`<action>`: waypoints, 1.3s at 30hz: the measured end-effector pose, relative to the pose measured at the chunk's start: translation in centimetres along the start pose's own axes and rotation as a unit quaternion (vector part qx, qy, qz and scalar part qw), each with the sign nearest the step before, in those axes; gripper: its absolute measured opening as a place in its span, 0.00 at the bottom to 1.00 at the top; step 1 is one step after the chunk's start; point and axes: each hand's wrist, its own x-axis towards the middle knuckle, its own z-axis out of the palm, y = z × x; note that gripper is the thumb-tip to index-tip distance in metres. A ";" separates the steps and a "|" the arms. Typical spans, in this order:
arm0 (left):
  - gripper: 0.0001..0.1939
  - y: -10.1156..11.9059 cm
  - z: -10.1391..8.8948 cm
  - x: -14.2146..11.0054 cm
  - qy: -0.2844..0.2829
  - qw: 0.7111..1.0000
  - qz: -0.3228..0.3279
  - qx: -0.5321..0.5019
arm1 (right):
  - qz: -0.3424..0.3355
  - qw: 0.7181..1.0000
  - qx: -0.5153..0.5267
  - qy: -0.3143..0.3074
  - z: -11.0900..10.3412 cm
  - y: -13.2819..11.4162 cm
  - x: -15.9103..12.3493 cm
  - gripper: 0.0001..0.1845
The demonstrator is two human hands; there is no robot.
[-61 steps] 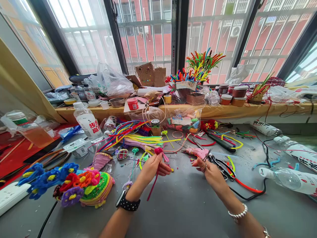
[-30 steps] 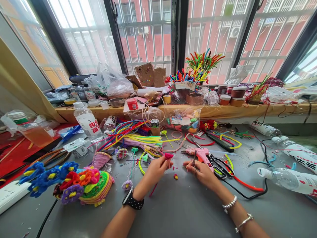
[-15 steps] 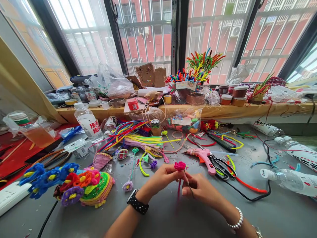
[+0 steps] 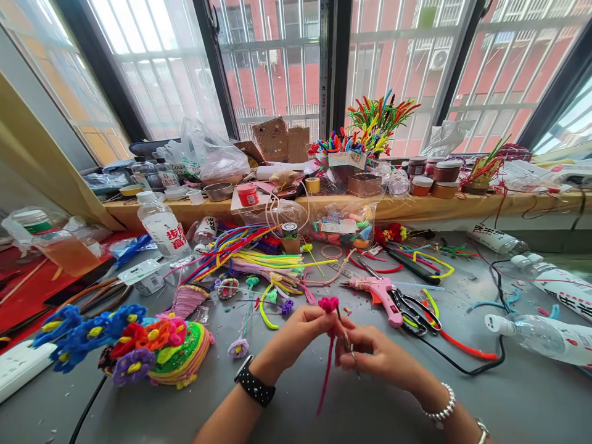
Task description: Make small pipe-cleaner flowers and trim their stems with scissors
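My left hand (image 4: 298,333) pinches a pink pipe-cleaner flower (image 4: 328,304) just under its head, and its fuzzy pink stem (image 4: 325,376) hangs down over the grey table (image 4: 351,407). My right hand (image 4: 377,356) is closed on a thin metal tool (image 4: 346,342), which looks like tweezers, with its tip up at the flower head. The two hands are almost touching above the table's middle. A black watch is on my left wrist, and a silver bracelet (image 4: 439,409) on my right.
A pink glue gun (image 4: 377,290) and black scissors (image 4: 414,311) lie just beyond my right hand. A bundle of coloured pipe cleaners (image 4: 250,253), a flower-covered basket (image 4: 152,345), water bottles (image 4: 164,228) and a cluttered wooden sill (image 4: 416,206) surround the work spot.
My right hand took the thin tool from beside the glue gun and came back to the flower. Both hands drew nearer to me, with the flower raised between them.
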 end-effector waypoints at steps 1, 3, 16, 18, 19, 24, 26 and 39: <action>0.14 -0.1 -0.1 0.1 0.030 0.999 0.000 -0.020 | 0.002 0.999 -0.001 0.033 0.2 0.0 0.1 0.12; 0.12 -0.3 -0.2 0.3 0.091 0.994 0.002 -0.064 | 0.001 0.995 0.000 0.098 0.6 0.0 0.3 0.12; 0.12 -0.7 -0.4 0.6 0.208 0.971 -0.008 -0.119 | 0.041 0.976 0.130 0.171 2.0 1.3 1.0 0.20; 0.11 -0.7 -0.3 0.7 0.209 0.969 -0.003 -0.129 | 0.045 0.971 0.140 0.186 2.4 1.4 1.0 0.19; 0.11 -0.7 -0.3 0.7 0.210 0.969 -0.002 -0.133 | 0.044 0.970 0.142 0.193 2.6 1.4 1.0 0.18; 0.10 -0.8 -0.2 0.8 0.226 0.963 0.007 -0.149 | 0.047 0.970 0.139 0.195 3.0 1.3 1.0 0.16; 0.10 -0.8 -0.1 0.8 0.227 0.962 0.008 -0.152 | 0.056 0.972 0.135 0.186 3.0 1.2 1.0 0.17; 0.07 -0.6 -0.4 0.6 0.209 0.952 0.009 -0.225 | 0.081 0.936 0.280 0.197 3.1 1.1 0.7 0.15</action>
